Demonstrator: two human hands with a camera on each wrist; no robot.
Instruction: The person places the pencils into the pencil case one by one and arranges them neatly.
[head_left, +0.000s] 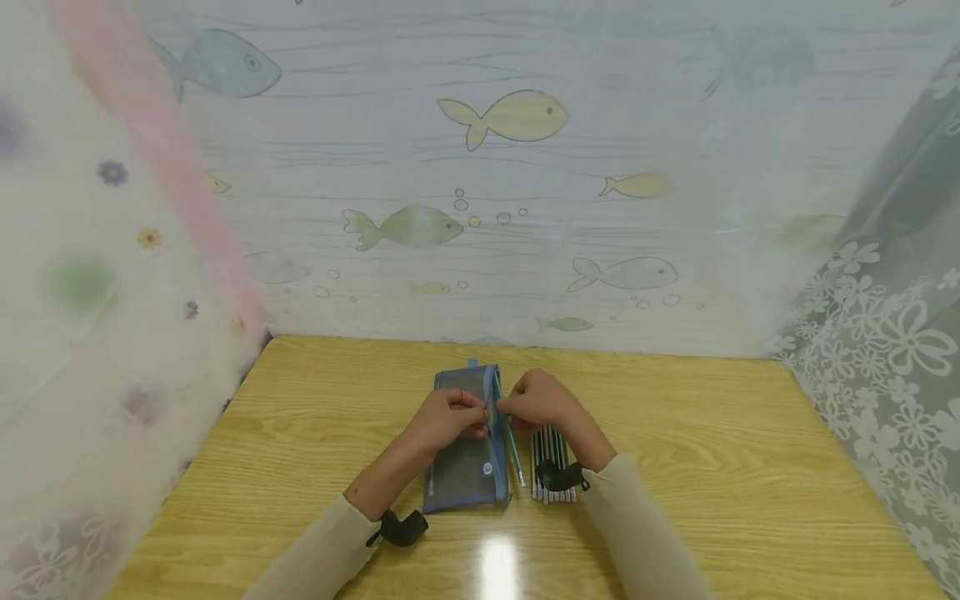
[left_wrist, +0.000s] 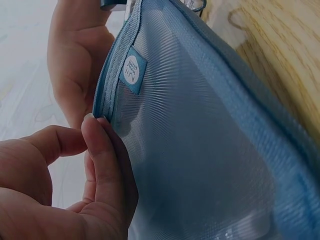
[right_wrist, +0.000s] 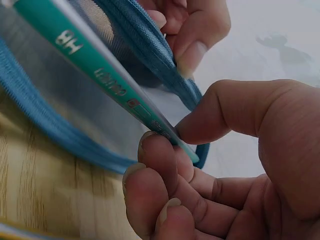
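A blue mesh zip pouch [head_left: 459, 479] lies on the table, its zippered side standing open in the right wrist view. My left hand [head_left: 452, 417] pinches the zipper edge [left_wrist: 109, 95] of the pouch between thumb and fingers. A green pencil marked HB [right_wrist: 107, 75] is pinched between the thumb and fingers of my right hand [head_left: 546, 402]. It slants along the pouch mouth, with its white end nearest me. Under my right wrist, a row of several pencils [head_left: 550, 442] lies beside the pouch, partly hidden by the wrist camera.
The wooden table [head_left: 712, 467] reaches back to a curtain [head_left: 517, 250] printed with fish. Flowered sheets hang at the left and right sides. Black cameras are strapped to both wrists.
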